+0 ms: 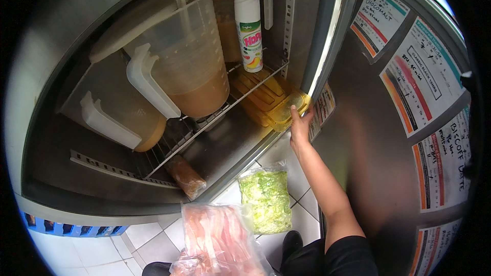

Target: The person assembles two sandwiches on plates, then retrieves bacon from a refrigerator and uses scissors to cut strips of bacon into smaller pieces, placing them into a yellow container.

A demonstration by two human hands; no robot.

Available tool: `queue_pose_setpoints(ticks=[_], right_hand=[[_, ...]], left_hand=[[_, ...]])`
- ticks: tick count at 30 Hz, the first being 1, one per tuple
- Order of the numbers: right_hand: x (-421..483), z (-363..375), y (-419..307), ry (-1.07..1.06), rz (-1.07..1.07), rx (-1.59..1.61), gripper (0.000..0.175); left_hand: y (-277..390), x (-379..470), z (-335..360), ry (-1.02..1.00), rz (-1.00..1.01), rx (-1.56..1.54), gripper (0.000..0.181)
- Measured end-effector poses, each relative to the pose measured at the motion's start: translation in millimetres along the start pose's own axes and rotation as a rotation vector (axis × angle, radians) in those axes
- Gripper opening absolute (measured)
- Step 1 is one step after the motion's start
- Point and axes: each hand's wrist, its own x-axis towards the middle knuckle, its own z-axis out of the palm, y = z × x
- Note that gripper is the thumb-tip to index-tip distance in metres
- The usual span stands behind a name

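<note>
My right hand [301, 124] grips the front end of a translucent amber plastic food container [282, 107] low in an open refrigerator, thumb on top and fingers at its far side. The container extends beneath the wire shelf [215, 119]. My left hand cannot be made out. Close before me, at the bottom of the view, is a clear plastic bag of raw bacon strips [220, 234]; what supports it is hidden. Beyond it, a clear bag of shredded lettuce [265, 201] appears over the tiled floor. A wrapped brownish package [187, 176] rests at the refrigerator's bottom left.
On the shelf stand a large measuring pitcher of brown liquid [199, 88], another lidded pitcher [149, 130] and a white-capped spray can [249, 34]. A further handled pitcher [228, 34] is behind. The open steel door [360, 142] bears several written labels. A blue crate [73, 228] sits lower left.
</note>
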Motion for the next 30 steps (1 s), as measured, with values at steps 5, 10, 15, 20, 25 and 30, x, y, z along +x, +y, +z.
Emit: queue_pose_setpoints(ticks=[5,10,15,20,25,30], right_hand=[[18.7,12.6,21.7,-0.254,0.166,0.314,0.081],[30.8,52.7,43.0,-0.016,0.021,0.112,0.082],[47.4,46.3,36.5,-0.01,0.222,0.446,0.066],[54.4,53.0,31.5,0.011,0.325,0.162,0.055],[58.2,62.1,47.4,-0.034,0.324,-0.088,0.086],[69.4,43.4,53.8,-0.198,0.331,0.168,0.03]], left_hand=[[-0.5,2.0,-0.2,-0.006,-0.013,-0.01,0.034],[1.0,0.9,-2.0,0.003,-0.014,-0.018,0.034],[2.5,-1.0,-2.2,0.003,-0.017,-0.032,0.034],[1.2,0.5,-4.7,-0.012,-0.013,-0.041,0.033],[-4.8,-3.3,-9.9,-0.029,0.008,-0.066,0.033],[-2.4,-12.8,1.2,-0.045,-0.017,-0.175,0.031]])
